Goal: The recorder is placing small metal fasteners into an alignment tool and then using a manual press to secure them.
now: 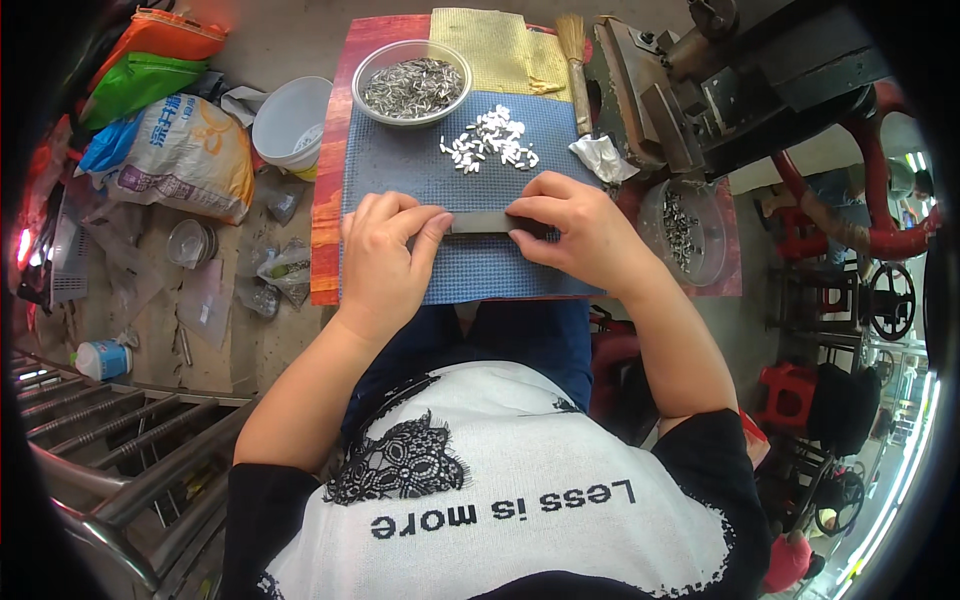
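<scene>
A dark grey flat bar [478, 222] lies crosswise low over the blue textured mat [460, 275]. At its left end, my left hand [388, 250] is closed, thumb and fingers pinching it. My right hand [580, 235] grips the other end the same way, with fingertips covering that end. Just beyond the bar is a loose heap of small white pieces [495, 140]. Farther off to the left stands a clear round bowl [364, 105] full of small metal pins or rods. A second clear bowl [712, 245], with fewer dark metal pieces, sits right of my right hand.
Yellow matting [480, 45] covers the table's far side. A brush [572, 50] and a crumpled white wrapper [603, 158] lie near a heavy metal machine [650, 90] at the right. On the floor to the left are a white bucket [290, 115], a large printed sack [190, 155] and metal rails [120, 430].
</scene>
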Motion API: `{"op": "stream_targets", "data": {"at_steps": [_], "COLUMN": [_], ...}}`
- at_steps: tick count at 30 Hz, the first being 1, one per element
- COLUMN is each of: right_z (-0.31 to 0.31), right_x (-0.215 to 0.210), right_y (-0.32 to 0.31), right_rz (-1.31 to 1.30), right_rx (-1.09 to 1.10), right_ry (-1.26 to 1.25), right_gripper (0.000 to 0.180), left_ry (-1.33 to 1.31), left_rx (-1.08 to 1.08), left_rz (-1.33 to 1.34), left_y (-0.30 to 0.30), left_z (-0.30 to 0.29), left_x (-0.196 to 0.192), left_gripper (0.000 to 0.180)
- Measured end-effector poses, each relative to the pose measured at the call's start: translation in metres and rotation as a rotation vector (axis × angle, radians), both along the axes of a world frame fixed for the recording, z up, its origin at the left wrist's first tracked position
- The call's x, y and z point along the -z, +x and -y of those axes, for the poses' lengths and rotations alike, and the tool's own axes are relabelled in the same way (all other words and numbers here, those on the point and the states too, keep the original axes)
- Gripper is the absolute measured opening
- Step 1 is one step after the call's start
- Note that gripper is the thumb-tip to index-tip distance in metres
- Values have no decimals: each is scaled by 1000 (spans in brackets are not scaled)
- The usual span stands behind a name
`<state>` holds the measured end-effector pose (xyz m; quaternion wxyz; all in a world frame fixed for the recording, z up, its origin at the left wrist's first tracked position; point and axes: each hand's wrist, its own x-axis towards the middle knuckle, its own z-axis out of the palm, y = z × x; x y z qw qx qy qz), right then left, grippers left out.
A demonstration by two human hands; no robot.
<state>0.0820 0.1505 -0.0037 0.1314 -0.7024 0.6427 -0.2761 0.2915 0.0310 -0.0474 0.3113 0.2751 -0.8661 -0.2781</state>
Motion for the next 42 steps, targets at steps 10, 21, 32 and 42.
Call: {"op": "stream_targets", "data": {"at_steps": [10, 21, 32, 42], "right_z": [-1, -24, -36, -39], "right_x": [-8, -35, -60, -73], "right_y": [6, -21, -85, -102], "right_rz": [88, 151, -255, 45], "right_rx": [1, 136, 849, 766], "right_ry": [57, -77, -238, -198], "right_gripper": [27, 19, 27, 28], "left_ry": [135, 164, 190, 0], "left_rx": [60, 362, 472, 316], "left_rz": [118, -44, -183, -242], "left_y": [2, -48, -230, -235], "left_z": [-2, 19, -14, -26], "left_x": [-8, -50, -49, -43], "left_gripper": [18, 39, 130, 126]}}
